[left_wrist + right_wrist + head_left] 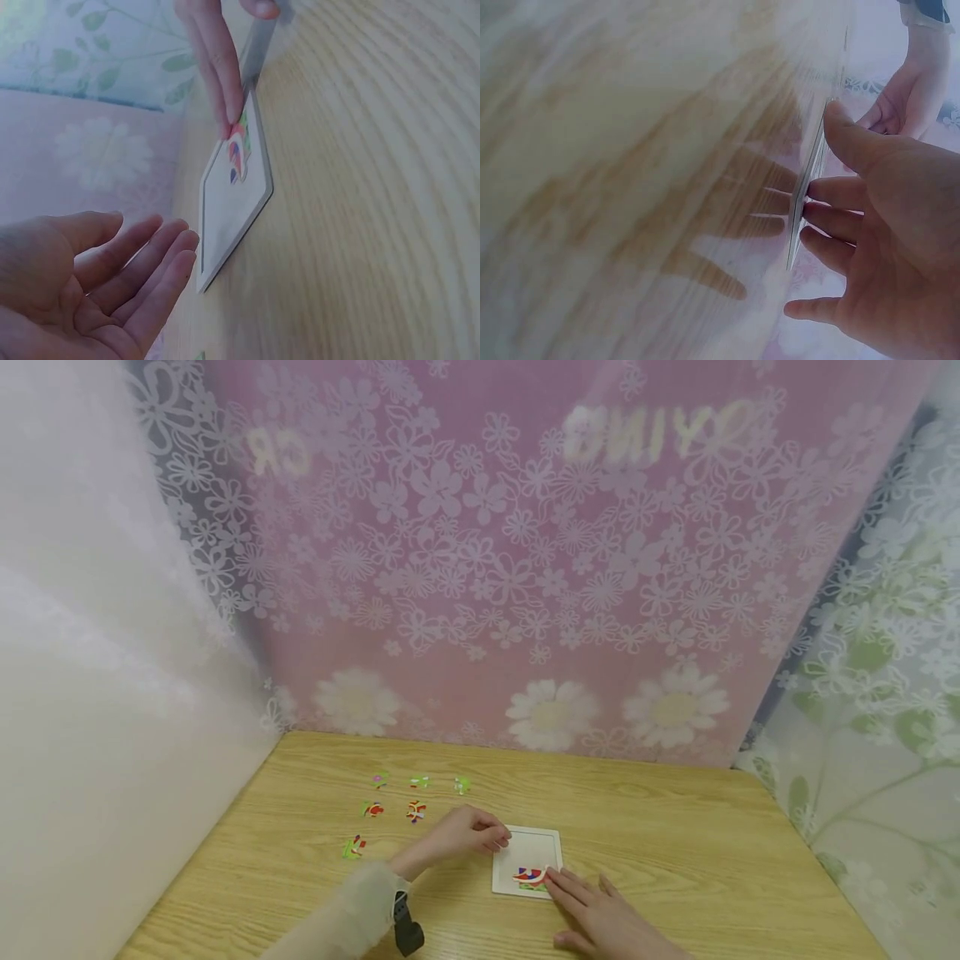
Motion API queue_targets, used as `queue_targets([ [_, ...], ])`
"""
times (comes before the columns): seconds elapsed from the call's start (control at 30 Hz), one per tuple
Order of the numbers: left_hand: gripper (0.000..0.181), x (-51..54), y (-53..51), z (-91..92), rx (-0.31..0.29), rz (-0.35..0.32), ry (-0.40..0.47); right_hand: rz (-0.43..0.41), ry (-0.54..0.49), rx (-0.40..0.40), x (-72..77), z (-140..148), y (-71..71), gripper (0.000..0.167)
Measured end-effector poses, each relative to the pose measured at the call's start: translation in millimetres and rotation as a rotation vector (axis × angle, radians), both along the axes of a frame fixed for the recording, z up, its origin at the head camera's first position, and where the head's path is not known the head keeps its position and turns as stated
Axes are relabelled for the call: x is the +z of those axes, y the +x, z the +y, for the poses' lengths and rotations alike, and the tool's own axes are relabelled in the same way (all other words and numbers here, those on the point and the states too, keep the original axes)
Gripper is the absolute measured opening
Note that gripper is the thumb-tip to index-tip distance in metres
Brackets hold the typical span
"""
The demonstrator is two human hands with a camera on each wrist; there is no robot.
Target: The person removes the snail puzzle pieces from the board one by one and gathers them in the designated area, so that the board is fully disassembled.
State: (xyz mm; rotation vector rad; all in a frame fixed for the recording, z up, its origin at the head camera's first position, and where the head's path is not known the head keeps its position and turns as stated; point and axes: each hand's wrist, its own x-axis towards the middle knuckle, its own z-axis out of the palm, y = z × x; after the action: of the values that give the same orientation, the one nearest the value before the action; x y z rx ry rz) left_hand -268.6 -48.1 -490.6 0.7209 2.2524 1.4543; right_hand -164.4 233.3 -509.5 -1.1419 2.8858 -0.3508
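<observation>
A white square puzzle tray lies on the wooden table between the two hands. Joined jigsaw pieces in red, white, blue and green lie in its near right corner. My right hand has its fingers stretched out, and their tips touch the right side of these pieces at the tray's edge. Beside the tray's left edge, my left hand hovers with loosely bent fingers. The left wrist view shows nothing in that left hand. In the right wrist view the tray appears nearly edge-on.
Several loose jigsaw pieces lie on the table left of the tray, among them a red one and a green-and-red one. A floral pink sheet stands behind the table, with pale walls on both sides.
</observation>
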Motion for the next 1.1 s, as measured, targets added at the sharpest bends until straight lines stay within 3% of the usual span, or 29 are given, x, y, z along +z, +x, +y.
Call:
queue_targets([
  [0.3, 0.023, -9.2, 4.6, 20.0, -0.033, 0.046, -0.085, 0.035, 0.021, 0.001, 1.7, -0.8, -0.3, 0.071],
  [0.6, 0.022, -5.3, 10.0, 27.5, -0.065, 0.093, -0.168, 0.015, 0.030, -0.001, -0.7, -0.9, -2.1, 0.073],
  [0.77, 0.021, -6.4, 11.3, 29.9, -0.051, 0.147, -0.244, 0.029, 0.035, 0.010, -2.3, -1.3, -1.6, 0.073],
  [1.1, 0.015, -7.3, 12.7, 35.9, -0.026, 0.108, -0.250, 0.064, 0.041, 0.007, -7.0, -1.7, -2.7, 0.073],
])
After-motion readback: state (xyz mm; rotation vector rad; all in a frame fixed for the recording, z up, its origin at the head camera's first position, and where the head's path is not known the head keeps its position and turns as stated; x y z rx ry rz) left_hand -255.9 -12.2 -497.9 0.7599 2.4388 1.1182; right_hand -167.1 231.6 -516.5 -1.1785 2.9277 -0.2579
